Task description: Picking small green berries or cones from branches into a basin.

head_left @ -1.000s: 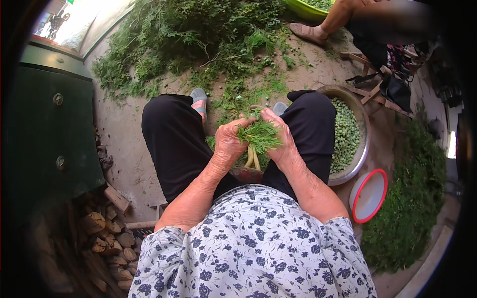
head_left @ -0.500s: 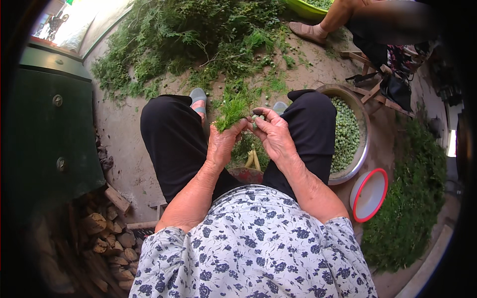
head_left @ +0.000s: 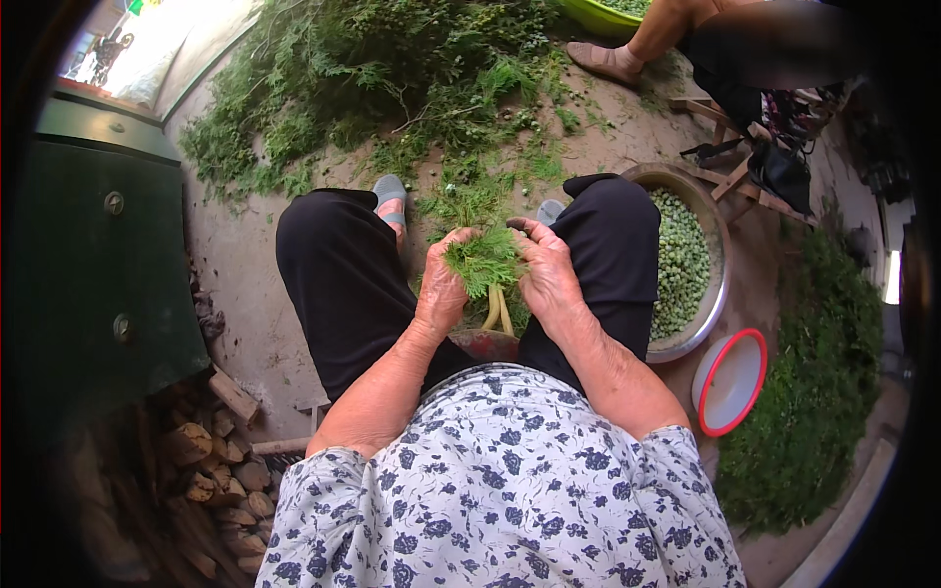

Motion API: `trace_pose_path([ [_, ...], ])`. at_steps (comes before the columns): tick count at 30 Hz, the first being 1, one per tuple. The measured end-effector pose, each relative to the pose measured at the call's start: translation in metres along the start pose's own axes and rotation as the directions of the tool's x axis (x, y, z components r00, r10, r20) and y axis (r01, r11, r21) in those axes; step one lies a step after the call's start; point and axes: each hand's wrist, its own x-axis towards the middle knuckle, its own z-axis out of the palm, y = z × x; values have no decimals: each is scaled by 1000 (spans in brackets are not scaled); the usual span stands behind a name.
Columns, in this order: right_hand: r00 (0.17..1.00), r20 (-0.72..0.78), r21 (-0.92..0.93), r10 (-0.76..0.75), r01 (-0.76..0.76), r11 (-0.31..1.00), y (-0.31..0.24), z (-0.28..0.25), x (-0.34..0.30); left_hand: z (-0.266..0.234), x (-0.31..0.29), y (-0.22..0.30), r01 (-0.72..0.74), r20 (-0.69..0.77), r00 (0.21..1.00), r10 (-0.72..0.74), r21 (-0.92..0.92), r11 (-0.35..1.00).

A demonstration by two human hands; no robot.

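Between my knees, my left hand (head_left: pixel 444 282) is closed on a feathery green evergreen sprig (head_left: pixel 485 263), whose leaves fan out toward my other hand. Close by on the right, my right hand (head_left: pixel 549 276) has its fingers curled at the sprig's edge; what lies in them is hidden. The fingertips look dark. Below the sprig, two pale yellow handles (head_left: pixel 500 312) stick up beside a reddish rim (head_left: pixel 485 343). A wide metal basin (head_left: pixel 723 279) of small green cones (head_left: pixel 681 269) stands by my right knee.
Ahead lies a big heap of evergreen branches (head_left: pixel 363 78); more greenery (head_left: pixel 809 392) is at right. A white, red-rimmed bowl (head_left: pixel 730 382) tilts beside the basin. Another person's leg (head_left: pixel 657 34) and a wooden stool (head_left: pixel 735 181) are far right. Left are a dark green cabinet (head_left: pixel 98 255) and firewood (head_left: pixel 221 461).
The sprig has swung from above my left hand to between both hands, leaves now pointing toward me. Green cones seen at my right fingertips earlier are hidden now.
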Motion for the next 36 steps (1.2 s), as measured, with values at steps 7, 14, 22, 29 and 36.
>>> trace_pose_path([
  [7,997,-68,49,-47,50,998,-3,5,-1,11,1,13,238,-116,958,-264,-201,950],
  [14,996,-66,21,-51,52,998,3,6,-3,1,-1,-19,-9,-19,1000,11,89,996],
  [22,990,-120,-2,-81,81,997,1,5,0,7,-3,-4,261,-109,947,-301,-283,923],
  [29,925,67,-69,-374,378,923,-36,25,-15,3,-1,2,278,-134,903,-408,-542,793],
  [36,691,-112,-191,-714,690,698,-121,-17,-45,-9,-1,14,196,-116,929,-353,-655,730],
])
